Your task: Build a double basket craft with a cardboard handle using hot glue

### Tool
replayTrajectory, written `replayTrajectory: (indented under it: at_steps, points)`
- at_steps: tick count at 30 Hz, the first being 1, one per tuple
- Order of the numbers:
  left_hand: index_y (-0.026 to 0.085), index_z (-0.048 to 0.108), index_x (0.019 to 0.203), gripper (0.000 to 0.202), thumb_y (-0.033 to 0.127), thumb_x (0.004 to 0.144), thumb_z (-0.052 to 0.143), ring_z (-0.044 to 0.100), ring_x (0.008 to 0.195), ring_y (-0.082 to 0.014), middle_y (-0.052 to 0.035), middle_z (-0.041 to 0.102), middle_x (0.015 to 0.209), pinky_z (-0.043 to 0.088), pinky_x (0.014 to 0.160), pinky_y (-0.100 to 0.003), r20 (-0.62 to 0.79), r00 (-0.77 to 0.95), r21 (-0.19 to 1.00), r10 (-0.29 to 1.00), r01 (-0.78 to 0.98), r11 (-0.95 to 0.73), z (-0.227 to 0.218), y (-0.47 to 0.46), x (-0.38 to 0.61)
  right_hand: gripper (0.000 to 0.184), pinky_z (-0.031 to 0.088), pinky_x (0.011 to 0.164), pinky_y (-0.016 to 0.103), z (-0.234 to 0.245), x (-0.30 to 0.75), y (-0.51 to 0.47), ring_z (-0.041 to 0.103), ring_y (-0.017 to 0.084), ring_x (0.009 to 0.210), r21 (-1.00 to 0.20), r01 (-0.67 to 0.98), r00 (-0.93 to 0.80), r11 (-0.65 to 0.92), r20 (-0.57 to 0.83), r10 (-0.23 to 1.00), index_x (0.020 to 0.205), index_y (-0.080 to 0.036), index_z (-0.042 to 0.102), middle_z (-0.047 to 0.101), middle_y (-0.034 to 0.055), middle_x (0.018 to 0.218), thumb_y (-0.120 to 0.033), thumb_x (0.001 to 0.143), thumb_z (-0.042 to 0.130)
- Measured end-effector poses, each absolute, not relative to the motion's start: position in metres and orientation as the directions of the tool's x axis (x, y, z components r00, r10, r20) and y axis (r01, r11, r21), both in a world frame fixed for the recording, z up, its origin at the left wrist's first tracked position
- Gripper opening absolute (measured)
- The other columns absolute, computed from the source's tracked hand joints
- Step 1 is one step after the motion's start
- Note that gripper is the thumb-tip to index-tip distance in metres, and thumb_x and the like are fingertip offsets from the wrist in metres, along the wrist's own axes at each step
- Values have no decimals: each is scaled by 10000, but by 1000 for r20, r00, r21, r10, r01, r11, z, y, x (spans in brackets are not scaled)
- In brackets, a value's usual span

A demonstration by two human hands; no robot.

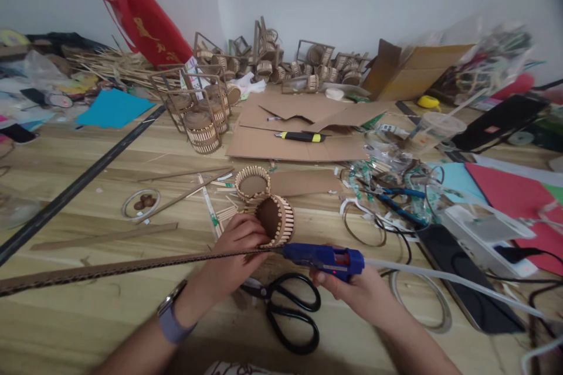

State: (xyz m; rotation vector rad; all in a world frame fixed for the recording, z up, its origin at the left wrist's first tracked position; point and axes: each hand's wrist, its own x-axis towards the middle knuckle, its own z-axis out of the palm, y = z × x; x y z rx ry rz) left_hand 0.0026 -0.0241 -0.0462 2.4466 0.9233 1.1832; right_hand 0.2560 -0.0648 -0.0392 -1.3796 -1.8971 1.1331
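My left hand [237, 249] is closed around the near side of a small round cardboard tub [287, 220] ringed with short wooden sticks. A long strip of corrugated cardboard [132, 265] runs from the tub past my fingers and off to the left. In my right hand [356, 296] is a blue hot glue gun [323, 258], its nozzle close to the strip and the tub's lower edge. A clear glue stick [440, 276] trails from its back. Just behind stands a second stick ring [252, 183]. Black-handled scissors [292, 307] lie below my hands.
A utility knife [301, 137] rests on cardboard sheets [246, 143] at the back. Finished stick tubs in frames [200, 129] stand left of them. To the right are a phone [468, 281], a power strip [488, 234], pliers [402, 205] and coiled wire.
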Motion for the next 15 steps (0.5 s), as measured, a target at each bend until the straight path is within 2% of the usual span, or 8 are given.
replayTrajectory:
  at_steps: [10, 15]
  points:
    - [184, 656, 922, 76, 252, 920, 622, 545, 970, -202, -32, 672, 897, 475, 897, -351, 588, 462, 481, 664, 461, -746, -49, -25, 1, 327, 497, 533, 249, -36, 249, -69, 614, 183, 647, -852, 507, -285, 132, -21, 958, 725, -208, 659, 619, 24, 610, -498, 851, 573]
    - [194, 658, 911, 85, 245, 936, 594, 557, 947, -204, -37, 671, 893, 491, 878, -364, 606, 434, 456, 667, 497, -738, -48, -26, 2, 257, 510, 565, 256, -33, 247, -70, 631, 178, 645, -833, 528, -266, 167, 25, 964, 739, -208, 648, 673, 35, 688, -430, 844, 572]
